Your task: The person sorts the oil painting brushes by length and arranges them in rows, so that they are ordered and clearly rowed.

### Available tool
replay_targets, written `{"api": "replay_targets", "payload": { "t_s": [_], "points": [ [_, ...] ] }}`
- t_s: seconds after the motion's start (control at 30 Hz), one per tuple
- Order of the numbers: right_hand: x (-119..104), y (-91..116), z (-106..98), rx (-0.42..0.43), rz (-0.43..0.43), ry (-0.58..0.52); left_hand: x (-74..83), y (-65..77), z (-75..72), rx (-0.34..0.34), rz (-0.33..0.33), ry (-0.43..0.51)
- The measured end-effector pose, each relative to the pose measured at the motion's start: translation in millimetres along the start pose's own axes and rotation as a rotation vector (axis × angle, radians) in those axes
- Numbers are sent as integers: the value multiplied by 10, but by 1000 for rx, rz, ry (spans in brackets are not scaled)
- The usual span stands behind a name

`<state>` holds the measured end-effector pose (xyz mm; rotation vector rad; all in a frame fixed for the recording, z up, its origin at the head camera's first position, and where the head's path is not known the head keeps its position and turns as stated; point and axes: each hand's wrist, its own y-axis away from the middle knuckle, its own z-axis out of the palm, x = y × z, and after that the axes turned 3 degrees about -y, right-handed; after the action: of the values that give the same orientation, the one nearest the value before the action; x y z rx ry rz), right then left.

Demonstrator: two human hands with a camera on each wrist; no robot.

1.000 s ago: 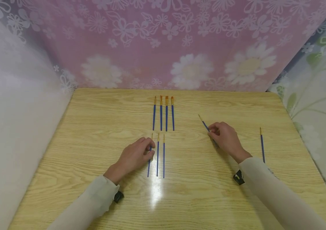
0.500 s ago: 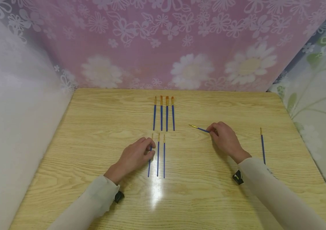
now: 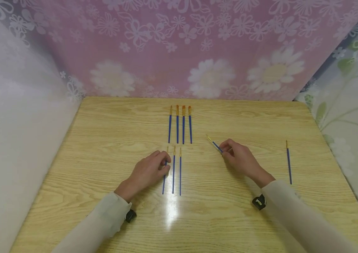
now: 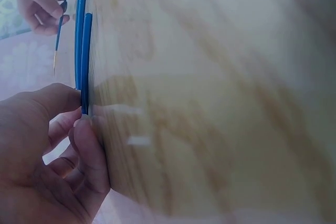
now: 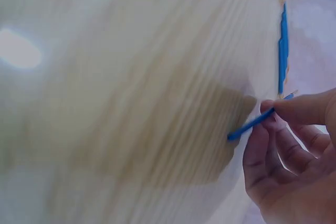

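Note:
In the head view my right hand (image 3: pixel 242 160) pinches a thin paintbrush (image 3: pixel 216 145) with a blue handle, its gold tip pointing away and to the left. The right wrist view shows the handle (image 5: pixel 247 129) between thumb and fingertips. Over on the left, my left hand (image 3: pixel 147 172) holds the leftmost paintbrush (image 3: pixel 164 184) of the near row, thumb and forefinger at its upper part. That brush lies on the table, and the fingers cover part of it. Beside it lie two more thin paintbrushes, a middle brush (image 3: pixel 174 175) and a right brush (image 3: pixel 180 177), side by side.
Behind the near row, several wider paintbrushes (image 3: pixel 183 130) lie in a row, orange bristles toward the far edge. A single paintbrush (image 3: pixel 289 165) lies at the right, near the right forearm. A pink flowered cloth (image 3: pixel 172 52) hangs behind the wooden table (image 3: pixel 103 123).
My right hand has shifted left and slightly nearer with its paintbrush. The brush first swung toward level, then its tip angled away again. The left hand has stayed put.

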<state>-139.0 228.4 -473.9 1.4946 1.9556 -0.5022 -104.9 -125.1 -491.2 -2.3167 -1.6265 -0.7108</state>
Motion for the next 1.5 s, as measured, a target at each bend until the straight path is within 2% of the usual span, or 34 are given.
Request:
{"api": "replay_targets", "payload": {
  "t_s": [0.27, 0.57, 0.93, 1.2, 1.5],
  "points": [
    [-186, 82, 258, -81, 16, -125, -10, 4, -1, 0, 8, 5],
    [-474, 111, 516, -131, -51, -184, -9, 4, -4, -2, 5, 6],
    [-767, 66, 739, -135, -82, -124, -2, 0, -12, 0, -4, 1],
    [-826, 45, 817, -148, -50, -28, 23, -1, -28, -6, 4, -6],
    [-843, 64, 848, -139, -89, 39, -6, -8, -11, -1, 9, -14]
  ]
}}
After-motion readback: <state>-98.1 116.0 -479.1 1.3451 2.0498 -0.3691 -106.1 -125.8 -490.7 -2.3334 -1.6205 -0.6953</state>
